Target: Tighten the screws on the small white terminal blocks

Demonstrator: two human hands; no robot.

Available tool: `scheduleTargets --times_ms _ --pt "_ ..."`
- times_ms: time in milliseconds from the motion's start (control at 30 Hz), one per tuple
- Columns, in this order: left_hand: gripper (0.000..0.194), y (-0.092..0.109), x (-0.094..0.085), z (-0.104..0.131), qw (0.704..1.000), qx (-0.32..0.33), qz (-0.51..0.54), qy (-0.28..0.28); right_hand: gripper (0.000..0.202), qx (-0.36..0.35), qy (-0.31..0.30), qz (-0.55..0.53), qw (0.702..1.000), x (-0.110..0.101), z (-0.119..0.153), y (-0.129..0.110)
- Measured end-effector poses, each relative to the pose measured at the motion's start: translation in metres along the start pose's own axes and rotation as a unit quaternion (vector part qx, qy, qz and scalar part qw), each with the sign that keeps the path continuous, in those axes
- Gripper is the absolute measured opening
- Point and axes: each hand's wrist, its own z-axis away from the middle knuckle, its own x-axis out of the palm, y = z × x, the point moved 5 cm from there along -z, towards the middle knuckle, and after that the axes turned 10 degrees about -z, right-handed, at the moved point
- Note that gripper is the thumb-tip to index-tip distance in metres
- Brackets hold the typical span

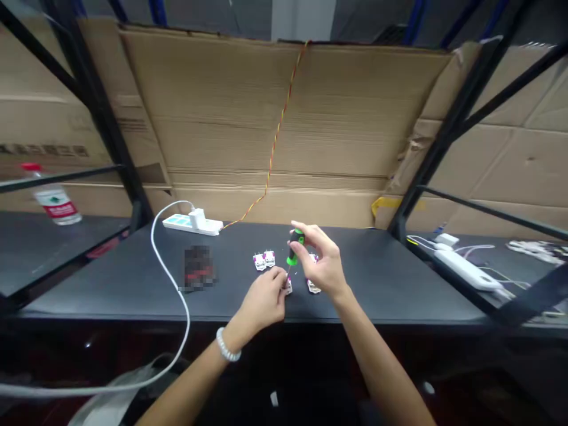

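Note:
In my right hand is a small screwdriver with a green and black handle, held upright with its shaft pointing down. My left hand is closed on a small white and purple part on the table, mostly hidden by the fingers. The screwdriver's tip meets that part or sits just above it; I cannot tell which. Two similar white parts lie just beyond my left hand. Another white part lies under my right hand, with one more partly hidden behind the fingers.
A white power strip with a plugged-in charger sits at the back left, its white cable looping over the table's front edge. A blurred dark object lies left. Cardboard walls the back; black metal posts stand at both sides.

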Motion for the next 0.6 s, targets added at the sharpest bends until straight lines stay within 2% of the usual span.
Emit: scheduleTargets --times_ms 133,300,400,500,600 --pt "0.014 0.002 0.000 0.000 1.000 -0.014 0.005 -0.002 0.034 -0.030 0.022 0.066 0.997 -0.003 -0.004 -0.006" --pt "0.015 0.003 0.004 0.000 0.999 -0.035 -0.016 -0.008 0.037 -0.014 -0.052 -0.031 0.998 0.002 -0.003 -0.010" --pt "0.015 0.005 0.003 0.000 0.999 -0.041 -0.029 -0.013 0.030 -0.035 -0.019 0.014 0.999 -0.001 -0.003 -0.014" --pt "0.015 0.006 0.002 -0.001 0.998 -0.049 -0.032 -0.019 0.032 -0.074 0.014 0.084 0.994 -0.003 -0.003 -0.017" --pt "0.017 0.008 0.001 -0.001 0.998 -0.053 -0.031 -0.019 0.039 -0.084 -0.032 0.042 0.995 0.001 -0.002 -0.015"
